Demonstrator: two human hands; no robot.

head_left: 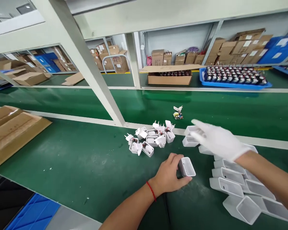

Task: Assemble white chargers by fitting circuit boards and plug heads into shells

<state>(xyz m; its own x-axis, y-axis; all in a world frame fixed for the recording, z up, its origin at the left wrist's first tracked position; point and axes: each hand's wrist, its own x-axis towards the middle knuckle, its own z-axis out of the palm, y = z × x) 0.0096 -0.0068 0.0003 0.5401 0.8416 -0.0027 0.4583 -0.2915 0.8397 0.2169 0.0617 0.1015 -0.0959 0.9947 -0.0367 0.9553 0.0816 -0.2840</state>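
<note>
My left hand [169, 174], bare with a red string at the wrist, grips a white open-topped case [187, 166] between thumb and fingers, low over the green table. My right hand [214, 139], in a white glove, is raised above several empty white cases [230, 186] on the right, its fingers stretched toward the left; nothing shows in it. Behind its fingertips stand two small white cases [190, 141]. A cluster of white cases with plugs and wired parts [152, 140] lies left of them. Farther back sits a small circuit board with a white plug piece [178, 115].
A flattened cardboard box [16, 134] lies on the left. A slanting white post [96, 70] rises from the table's back rail. Across the green belt stand an open carton [169, 80] and a blue tray of dark parts [235, 83]. Shelves with boxes are behind.
</note>
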